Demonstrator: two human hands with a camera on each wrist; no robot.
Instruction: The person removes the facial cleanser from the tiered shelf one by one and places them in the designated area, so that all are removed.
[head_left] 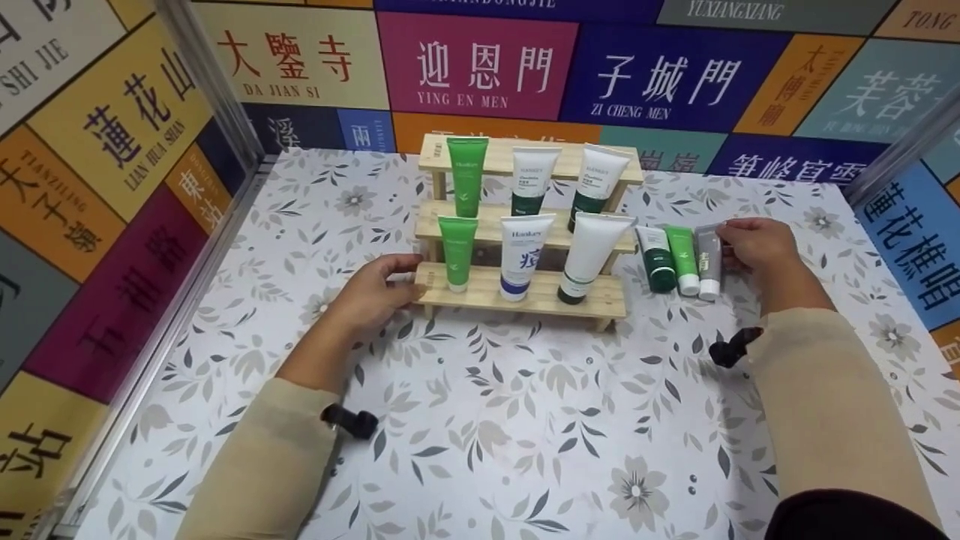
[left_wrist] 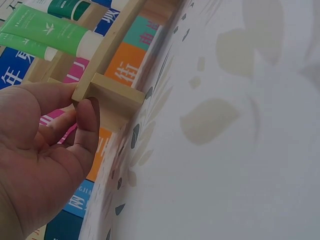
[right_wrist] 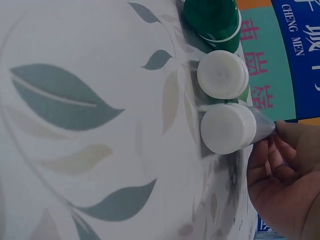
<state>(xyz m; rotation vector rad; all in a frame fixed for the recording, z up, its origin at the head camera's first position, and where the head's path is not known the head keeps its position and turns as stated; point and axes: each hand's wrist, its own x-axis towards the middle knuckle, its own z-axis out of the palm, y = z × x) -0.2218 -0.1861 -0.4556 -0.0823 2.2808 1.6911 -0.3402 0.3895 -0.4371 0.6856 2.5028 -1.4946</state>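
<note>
1. Hands: the left hand (head_left: 373,295) pinches one end of the lowest board of a three-step wooden rack (head_left: 525,300), thumb and fingertips close together on the wood; the right hand (head_left: 765,244) pinches the flat end of a grey tube (head_left: 708,262).
2. Grey tube: outermost of three on the patterned table (head_left: 480,420), to the right of the rack, its white cap toward the person; whether it lies fully on the surface cannot be told.
3. Beside it: a small green tube (head_left: 682,255) in the middle, then a white tube with a dark green cap (head_left: 657,259) nearest the rack, all three side by side.
4. Lowest step, left to right, caps down and leaning back: a bright green tube (head_left: 457,251), a white tube with a blue cap band (head_left: 525,247), and a plain white tube with a dark green cap (head_left: 592,251).
5. Middle step, likewise: a taller green tube (head_left: 467,172) and two white-and-green tubes (head_left: 534,176), their lower parts partly hidden by the front row.
6. Surroundings: beige sleeves (head_left: 259,457), a black device (head_left: 350,421) at the left wrist, and a wall of coloured lettered panels (head_left: 480,64) behind.
</note>
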